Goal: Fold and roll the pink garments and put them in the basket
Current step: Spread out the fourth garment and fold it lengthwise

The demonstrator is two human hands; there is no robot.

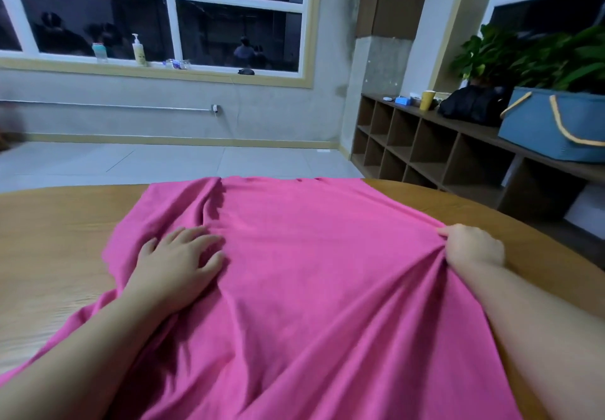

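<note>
Pink cloth covers most of the wooden table [59, 223], and it is the pink garment [311, 256], spread out between the two hands and under them. It looks soft, thin and light. It bends and wrinkles easily, so it will not break, but it can slide and bunch up on the smooth wood.

The left hand [183, 265] lies flat on top of the cloth with its fingers spread, pressing it down. It is not gripping anything. The right hand [471, 247] is curled tight on the cloth's right edge, and folds fan out from that fist, so the cloth seems to be pulled that way.

A good place to hold it is at the edges and corners, I think, one in each hand. Then it can be lifted and folded over without going lumpy. Pressing the middle flat helps stop it from slipping.

Counting now: one pink garment can be seen, and two hands. One blue basket [553, 125] with yellow handles sits on the shelf [458, 131], far past the right hand. No rolled garment shows yet, so I think the folding is only starting.
</note>
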